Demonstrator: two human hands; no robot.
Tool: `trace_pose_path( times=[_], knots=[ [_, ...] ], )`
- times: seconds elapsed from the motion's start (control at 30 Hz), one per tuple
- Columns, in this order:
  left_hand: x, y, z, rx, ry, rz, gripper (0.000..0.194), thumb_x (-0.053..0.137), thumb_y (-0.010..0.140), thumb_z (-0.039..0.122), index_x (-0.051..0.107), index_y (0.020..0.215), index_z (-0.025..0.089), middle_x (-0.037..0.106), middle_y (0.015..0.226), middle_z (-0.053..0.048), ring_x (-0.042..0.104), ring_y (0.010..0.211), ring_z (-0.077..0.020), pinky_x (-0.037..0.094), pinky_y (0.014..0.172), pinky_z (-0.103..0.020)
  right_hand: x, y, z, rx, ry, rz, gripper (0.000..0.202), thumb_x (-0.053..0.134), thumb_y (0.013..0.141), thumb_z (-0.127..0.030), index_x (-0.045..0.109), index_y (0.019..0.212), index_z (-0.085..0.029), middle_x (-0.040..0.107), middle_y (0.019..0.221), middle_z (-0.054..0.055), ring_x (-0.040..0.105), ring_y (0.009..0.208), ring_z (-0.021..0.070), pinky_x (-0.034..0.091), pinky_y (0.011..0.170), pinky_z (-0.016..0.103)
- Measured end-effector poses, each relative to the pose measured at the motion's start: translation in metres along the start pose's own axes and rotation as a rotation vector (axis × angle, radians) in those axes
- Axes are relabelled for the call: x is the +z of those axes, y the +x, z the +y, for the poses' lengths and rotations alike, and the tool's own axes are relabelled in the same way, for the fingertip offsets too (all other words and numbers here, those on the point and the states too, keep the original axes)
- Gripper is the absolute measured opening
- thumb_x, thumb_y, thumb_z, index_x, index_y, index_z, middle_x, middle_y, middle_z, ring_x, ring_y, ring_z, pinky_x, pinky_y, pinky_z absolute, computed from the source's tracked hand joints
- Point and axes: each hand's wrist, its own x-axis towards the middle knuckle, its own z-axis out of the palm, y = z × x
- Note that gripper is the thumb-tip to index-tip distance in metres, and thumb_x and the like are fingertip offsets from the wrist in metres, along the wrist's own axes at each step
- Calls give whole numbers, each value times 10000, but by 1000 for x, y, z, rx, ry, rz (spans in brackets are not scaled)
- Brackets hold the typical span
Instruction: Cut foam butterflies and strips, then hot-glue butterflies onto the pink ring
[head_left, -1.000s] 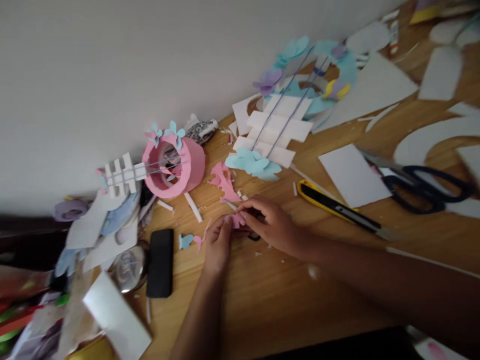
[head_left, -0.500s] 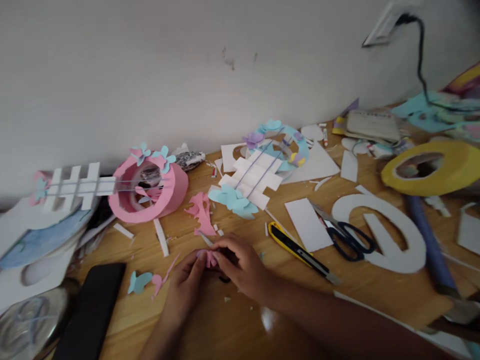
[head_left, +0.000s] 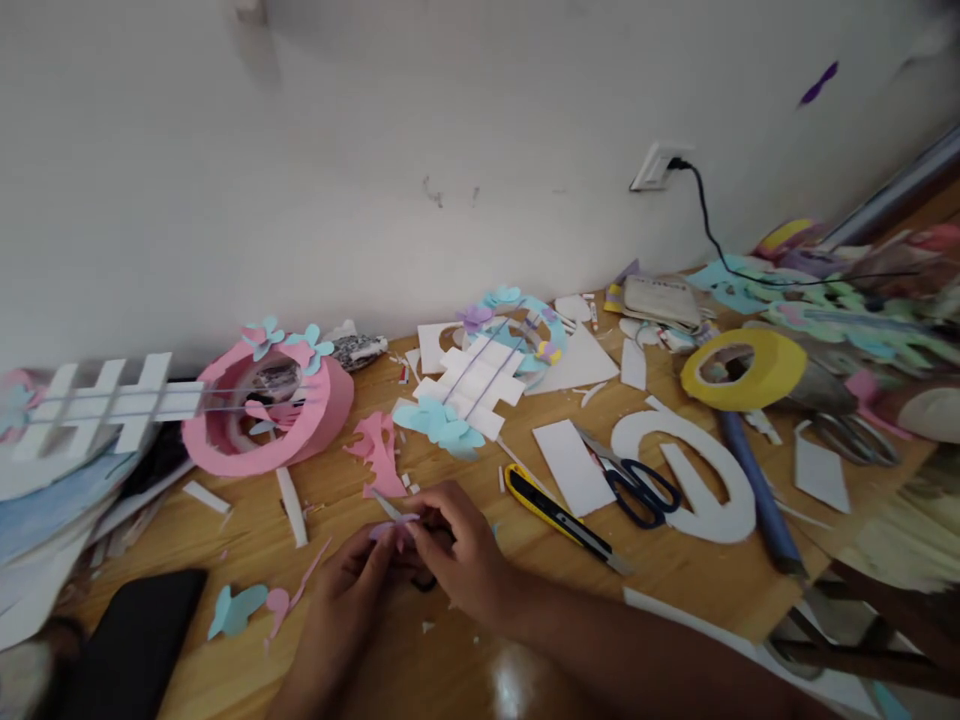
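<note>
Close to the table's front, my left hand [head_left: 349, 575] pinches a small pinkish-purple paper piece [head_left: 395, 530], perhaps a butterfly or flower, between thumb and fingers. My right hand [head_left: 457, 545] is closed around small dark-handled scissors, mostly hidden by the fingers. Their pointed metal blade [head_left: 385, 506] sticks out up and to the left, behind the paper. The right thumb also touches the paper's right edge. Just beyond the hands lies a cut pink paper scrap [head_left: 377, 453]. To the left are a light-blue paper butterfly [head_left: 236, 610] and a curled pink strip [head_left: 279, 603].
A pink ring model [head_left: 335, 405] and a blue ring model [head_left: 551, 320], each with strings, stand near the wall. Right of my hands lie a yellow utility knife [head_left: 559, 515], navy-handled scissors [head_left: 643, 493] and yellow tape [head_left: 780, 370]. A black phone [head_left: 142, 640] lies at left.
The view has shifted, showing more of the table's right side. The paper has turned flatter between my fingers, and more of the blade shows beside it. Both hands keep their hold.
</note>
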Motion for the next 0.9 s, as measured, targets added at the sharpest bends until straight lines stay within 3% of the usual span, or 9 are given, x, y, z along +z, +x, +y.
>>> trace_pose_path(
  times=[0.23,0.5,0.67,0.9],
  knots=[
    [2,-2,1,12,-49,-35,329,723,780,520,740,833,196,761,823,-52,717,749,-235,600,718,-333,1,-3,2,1,23,-23,221,581,921,-218,624,1134,-258,649,986,41,625,912,183,528,797,311],
    [3,-8,1,69,-21,-18,321,690,817,516,734,791,200,732,758,-32,685,714,-195,574,675,-275,-4,-5,-6,-50,21,-87,128,614,938,-246,650,1061,-242,668,1004,42,619,954,179,498,833,309],
    [1,-3,-8,72,-21,-19,317,668,849,495,707,765,191,689,718,-19,654,671,-169,564,649,-264,-4,-4,-4,-95,21,-95,126,577,954,-185,649,1039,-243,662,968,29,616,946,165,494,840,300],
    [1,0,-17,127,-49,80,267,736,815,424,688,896,174,713,817,-34,670,731,-158,577,682,-268,-1,-4,3,-22,23,-59,176,552,943,-150,634,1072,-238,655,995,39,625,937,163,512,802,284]
  ],
)
